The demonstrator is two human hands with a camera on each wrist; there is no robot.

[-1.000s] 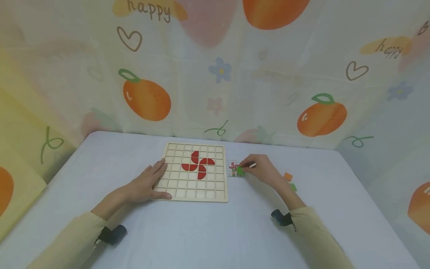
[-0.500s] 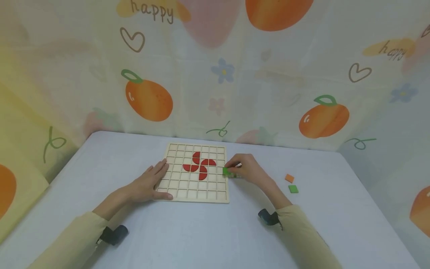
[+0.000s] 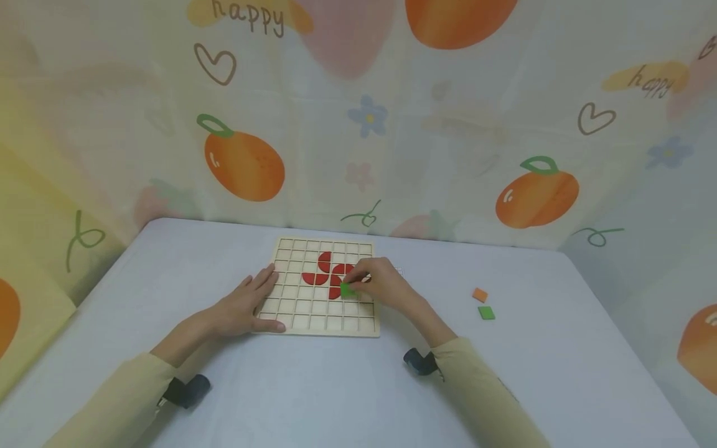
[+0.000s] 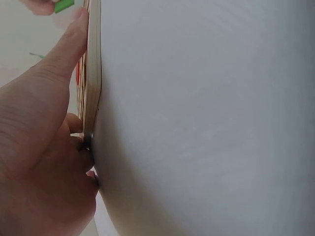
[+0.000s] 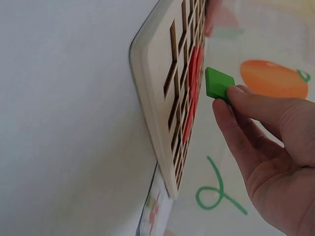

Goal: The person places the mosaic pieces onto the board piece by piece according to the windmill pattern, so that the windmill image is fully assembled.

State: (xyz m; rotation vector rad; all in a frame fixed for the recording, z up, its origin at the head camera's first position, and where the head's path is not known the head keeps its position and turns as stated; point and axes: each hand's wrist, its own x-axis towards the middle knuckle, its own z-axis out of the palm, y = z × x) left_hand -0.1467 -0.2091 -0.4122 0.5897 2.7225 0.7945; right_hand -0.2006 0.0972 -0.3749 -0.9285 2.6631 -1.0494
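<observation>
A wooden grid board (image 3: 305, 320) lies on the white table, with several red quarter-round pieces (image 3: 315, 279) set in a pinwheel near its middle. My left hand (image 3: 235, 309) rests spread against the board's left edge, its thumb over the near corner; in the left wrist view the thumb (image 4: 66, 49) touches the board's rim. Between thumb and fingertips, my right hand (image 3: 383, 283) pinches a green square tile (image 5: 218, 83). In the right wrist view the tile is held above the board, apart from it. In the head view it appears just right of the lowest red piece.
On the table to the right lie an orange tile (image 3: 480, 295) and another green tile (image 3: 486, 313). A small printed pattern card (image 5: 153, 206) sits by the board's right side, mostly hidden behind my right hand in the head view. A patterned curtain (image 3: 426, 137) hangs behind the table.
My right hand has carried the green tile leftward from over the pattern card to over the board, just right of the red pieces. The left hand stays in place on the board.
</observation>
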